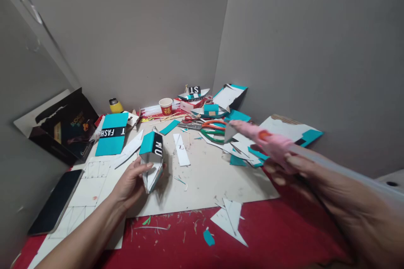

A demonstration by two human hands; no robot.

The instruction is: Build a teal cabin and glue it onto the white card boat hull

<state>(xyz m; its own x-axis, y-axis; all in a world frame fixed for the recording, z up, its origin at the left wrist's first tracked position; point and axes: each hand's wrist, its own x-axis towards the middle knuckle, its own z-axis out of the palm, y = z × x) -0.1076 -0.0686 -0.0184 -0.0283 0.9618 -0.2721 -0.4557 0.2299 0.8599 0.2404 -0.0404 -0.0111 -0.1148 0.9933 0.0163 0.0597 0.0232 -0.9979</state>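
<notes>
My left hand (134, 178) is closed round a small cardboard model boat (152, 168) with a teal and black arched roof, held over the white board. On the right, my right hand (303, 172) grips a pink hot glue gun (274, 141). Its nozzle points left, apart from the boat, and a long translucent glue stick (334, 162) runs out of its back. Below the nozzle lie scissors with green handles (213, 138) and another pair with orange handles (214, 124). A narrow white card strip (181, 150) rests between my hands.
A white board (202, 189) covers much of the red table (176, 246). Two finished-looking boats (194, 93) stand at the back, near a paper cup (166, 106). To the left are a phone (57, 201), a black box (67, 128) and a teal card (111, 134). Card scraps (232, 218) lie about.
</notes>
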